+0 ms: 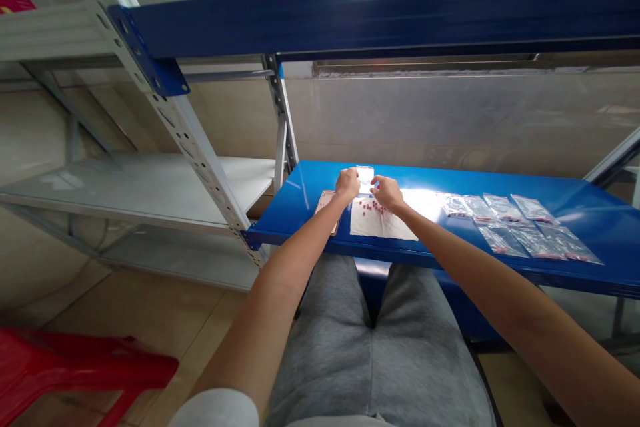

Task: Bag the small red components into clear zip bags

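Observation:
My left hand (347, 184) and my right hand (386, 192) are both closed on a small clear plastic bag (365, 176), held between them just above the blue shelf (590, 203). Below the hands lies a white sheet of paper (383, 223) with several small red pieces (371, 206) scattered on it. A tan card (325, 203) lies to the left of the sheet, partly hidden by my left forearm.
Several filled clear bags (517, 227) lie in two rows on the right part of the blue shelf. A blue beam (380, 10) runs overhead. Grey shelving (140, 187) stands to the left. A red plastic chair (75, 363) is at the lower left.

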The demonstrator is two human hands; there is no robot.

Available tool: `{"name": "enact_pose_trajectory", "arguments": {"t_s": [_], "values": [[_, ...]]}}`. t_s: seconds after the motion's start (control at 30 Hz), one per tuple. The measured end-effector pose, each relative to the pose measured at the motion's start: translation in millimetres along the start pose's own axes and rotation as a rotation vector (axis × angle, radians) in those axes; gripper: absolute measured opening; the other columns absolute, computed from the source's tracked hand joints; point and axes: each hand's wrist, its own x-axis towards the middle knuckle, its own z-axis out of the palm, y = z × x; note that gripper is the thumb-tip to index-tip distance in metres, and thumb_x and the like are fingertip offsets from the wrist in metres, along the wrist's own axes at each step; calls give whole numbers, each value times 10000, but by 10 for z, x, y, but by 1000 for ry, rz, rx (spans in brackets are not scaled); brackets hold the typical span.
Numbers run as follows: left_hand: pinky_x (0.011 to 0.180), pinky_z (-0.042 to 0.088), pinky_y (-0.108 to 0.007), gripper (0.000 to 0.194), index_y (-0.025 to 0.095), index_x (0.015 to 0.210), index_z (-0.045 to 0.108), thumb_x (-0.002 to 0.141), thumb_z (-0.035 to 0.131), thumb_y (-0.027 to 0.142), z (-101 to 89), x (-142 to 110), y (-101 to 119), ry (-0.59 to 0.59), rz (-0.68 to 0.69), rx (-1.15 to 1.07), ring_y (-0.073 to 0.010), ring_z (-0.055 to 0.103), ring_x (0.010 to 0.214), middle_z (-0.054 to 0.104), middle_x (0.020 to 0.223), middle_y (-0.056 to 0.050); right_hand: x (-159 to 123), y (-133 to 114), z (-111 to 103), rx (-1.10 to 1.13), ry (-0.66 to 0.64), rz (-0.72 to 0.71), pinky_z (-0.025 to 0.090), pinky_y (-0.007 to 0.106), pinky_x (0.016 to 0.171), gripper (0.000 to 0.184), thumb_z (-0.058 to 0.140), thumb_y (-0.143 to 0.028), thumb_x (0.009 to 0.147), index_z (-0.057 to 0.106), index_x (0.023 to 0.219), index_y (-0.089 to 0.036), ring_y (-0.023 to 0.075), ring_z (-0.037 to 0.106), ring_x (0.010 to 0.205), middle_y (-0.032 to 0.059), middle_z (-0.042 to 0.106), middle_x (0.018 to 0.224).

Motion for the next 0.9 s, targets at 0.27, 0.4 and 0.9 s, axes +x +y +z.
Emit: {"name": "enact_pose_trajectory", "arguments": {"t_s": [0.27, 0.4, 0.9], "values": [[900, 550, -323, 286, 166, 1118, 700, 897, 547, 68, 136, -367, 501, -103, 265, 18, -227, 670, 1054, 707, 1131, -121, -402, 703, -681, -229, 127, -72, 472, 406, 957, 319, 515, -190, 927, 701, 1184, -155, 304, 631, 1077, 161, 715, 1105], [910, 561, -337, 315, 174, 1150, 704, 892, 550, 78, 447, -705, 907, -232, 416, -17, -223, 692, 988, 732, 1063, -97, -775, 1177, -973, -426, 175, 61, 453, 438, 993, 393, 488, -161, 918, 681, 1257, -113, 357, 630, 1137, 220, 720, 1135], [962, 499, -416, 241, 158, 1145, 657, 969, 495, 137, 681, -1606, 1370, -307, 386, 327, -270, 631, 1085, 696, 1111, -114, -1283, 1113, -1025, -357, 54, 74, 463, 327, 846, 298, 570, -193, 906, 717, 1156, -119, 281, 704, 963, 146, 761, 1001]]}}
